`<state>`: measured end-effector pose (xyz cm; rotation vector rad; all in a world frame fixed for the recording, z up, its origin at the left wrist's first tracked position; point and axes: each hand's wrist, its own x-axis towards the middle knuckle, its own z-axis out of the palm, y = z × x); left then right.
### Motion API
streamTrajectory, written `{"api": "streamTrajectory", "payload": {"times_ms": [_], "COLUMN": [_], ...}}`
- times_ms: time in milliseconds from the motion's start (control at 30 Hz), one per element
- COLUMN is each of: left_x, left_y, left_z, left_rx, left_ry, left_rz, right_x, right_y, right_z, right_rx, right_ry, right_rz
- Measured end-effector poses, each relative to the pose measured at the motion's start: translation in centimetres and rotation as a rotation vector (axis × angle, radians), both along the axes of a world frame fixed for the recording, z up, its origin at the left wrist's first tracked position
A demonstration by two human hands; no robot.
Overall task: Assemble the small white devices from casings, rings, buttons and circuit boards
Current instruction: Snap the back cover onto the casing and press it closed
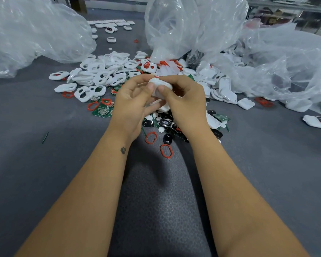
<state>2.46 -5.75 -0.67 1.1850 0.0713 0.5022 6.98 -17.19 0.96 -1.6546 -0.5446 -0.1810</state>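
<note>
Far left, a clear bag point(35, 32) slumps on the grey table point(44, 173); behind it a few finished devices point(111, 25) sit in rows, so you have some done, but I judge most of the job is left. Next comes the heap of open casings point(100, 75), with red rings point(93, 106) and green boards point(102, 112) loose at its near edge. Your left hand point(132, 101) and right hand point(183, 97) meet mid-table, fingers and thumbs of both curled round one white casing point(158, 88) held above the pile, a bit of red at its top edge; whether a board is inside, you cannot tell. Below your hands lie black buttons point(167, 139) and white discs. To the right, closed shells point(228, 93) spill from more bags point(276, 71), which crowd the stock.
</note>
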Motion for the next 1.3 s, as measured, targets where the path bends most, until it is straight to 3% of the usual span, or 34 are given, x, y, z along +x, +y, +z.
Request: {"api": "streamTrajectory", "payload": {"times_ms": [433, 633, 733, 1100, 1300], "left_x": [0.0, 0.1, 0.3, 0.0, -0.2], "left_y": [0.7, 0.4, 0.0, 0.1, 0.3], "left_z": [0.0, 0.0, -0.1, 0.4, 0.4], "left_rx": [0.128, 0.17, 0.129, -0.13, 0.047], "left_ry": [-0.082, -0.101, -0.077, -0.072, -0.037], "left_rz": [0.043, 0.094, 0.138, -0.037, -0.021], "right_x": [0.2, 0.1, 0.2, 0.4, 0.3], "right_y": [-0.5, -0.5, -0.4, -0.1, -0.2], "right_z": [0.0, -0.1, -0.2, -0.2, -0.1], "right_rx": [0.103, 0.053, 0.058, 0.134, 0.132], "right_ry": [0.051, 0.023, 0.018, 0.054, 0.069], "right_rz": [0.167, 0.119, 0.081, 0.121, 0.137]}}
